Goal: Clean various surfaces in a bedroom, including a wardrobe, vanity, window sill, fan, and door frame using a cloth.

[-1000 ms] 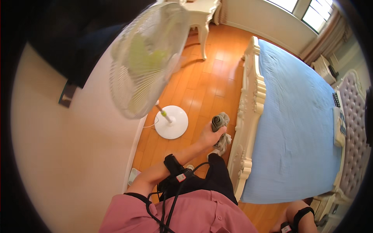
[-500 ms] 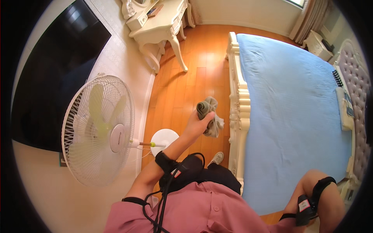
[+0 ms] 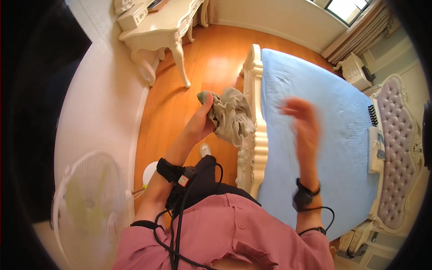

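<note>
A crumpled grey-beige cloth (image 3: 233,116) hangs from my left hand (image 3: 201,123), whose thumb presses on its darker rolled end. The cloth is held up over the floor, close to the cream footboard of the bed. Raised above the blue bedspread (image 3: 288,180), my right hand (image 3: 304,123) is smeared by motion. It holds no visible thing, and its fingers are too blurred to read clearly. Both forearms wear black straps with small boxes and cables.
The carved cream footboard (image 3: 253,157) runs along the bed's near-left side. A white standing fan (image 3: 92,209) is at the lower left, beside a large black screen (image 3: 40,90). A cream dressing table (image 3: 157,24) stands far left, a nightstand (image 3: 354,72) far right.
My left hand has lifted the cloth, which now hangs more spread out. My right hand has come up from the lower right to above the bed. The whole view has turned rightward.
</note>
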Available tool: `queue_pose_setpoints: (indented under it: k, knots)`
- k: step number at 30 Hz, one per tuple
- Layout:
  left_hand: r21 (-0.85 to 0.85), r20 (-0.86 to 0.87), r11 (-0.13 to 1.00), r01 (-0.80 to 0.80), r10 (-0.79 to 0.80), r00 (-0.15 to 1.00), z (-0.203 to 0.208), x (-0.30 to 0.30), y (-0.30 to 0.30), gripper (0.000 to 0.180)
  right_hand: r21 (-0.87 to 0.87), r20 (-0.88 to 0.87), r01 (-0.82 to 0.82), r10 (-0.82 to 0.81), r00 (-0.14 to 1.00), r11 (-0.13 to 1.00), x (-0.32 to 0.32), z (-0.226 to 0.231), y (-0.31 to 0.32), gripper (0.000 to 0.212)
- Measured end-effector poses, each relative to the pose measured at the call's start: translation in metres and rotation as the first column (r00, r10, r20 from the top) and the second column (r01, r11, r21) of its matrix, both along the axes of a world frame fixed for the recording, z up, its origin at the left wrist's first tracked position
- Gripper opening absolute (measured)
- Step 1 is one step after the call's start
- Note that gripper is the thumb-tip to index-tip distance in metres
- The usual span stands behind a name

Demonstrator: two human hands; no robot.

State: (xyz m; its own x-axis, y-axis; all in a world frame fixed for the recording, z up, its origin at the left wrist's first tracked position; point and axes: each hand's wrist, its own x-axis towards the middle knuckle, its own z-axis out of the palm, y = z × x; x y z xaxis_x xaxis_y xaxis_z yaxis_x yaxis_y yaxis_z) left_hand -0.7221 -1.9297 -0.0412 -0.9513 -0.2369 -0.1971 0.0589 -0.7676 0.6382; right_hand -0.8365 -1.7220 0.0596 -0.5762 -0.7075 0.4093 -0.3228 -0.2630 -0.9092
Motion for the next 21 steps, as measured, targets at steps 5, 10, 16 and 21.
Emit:
queue_pose_setpoints:
  k: [5,10,16,21]
  knots:
    - [-0.129,-0.045,0.979,0.160,-0.167,0.985,0.023,-0.054,-0.061,0.061,0.353,0.418,-0.275,0.113,0.901,0.894,-0.067,-0.082,-0.113,0.048]
    - [-0.644,0.332,0.713,0.277,-0.065,0.941,0.018,-0.093,-0.154,0.059,0.444,0.178,-0.061,-0.022,0.984,0.894,-0.138,-0.089,-0.165,0.020]
    - [-0.873,0.453,0.231,0.430,0.057,0.890,0.007,-0.154,-0.214,0.047,0.397,0.432,-0.114,-0.076,0.899,0.911,-0.206,-0.096,-0.209,0.016]
    - [-0.859,0.368,0.375,0.349,-0.023,0.930,0.021,-0.221,-0.253,0.044,0.356,0.499,-0.196,-0.008,0.867,0.914,-0.282,-0.118,-0.253,0.017]
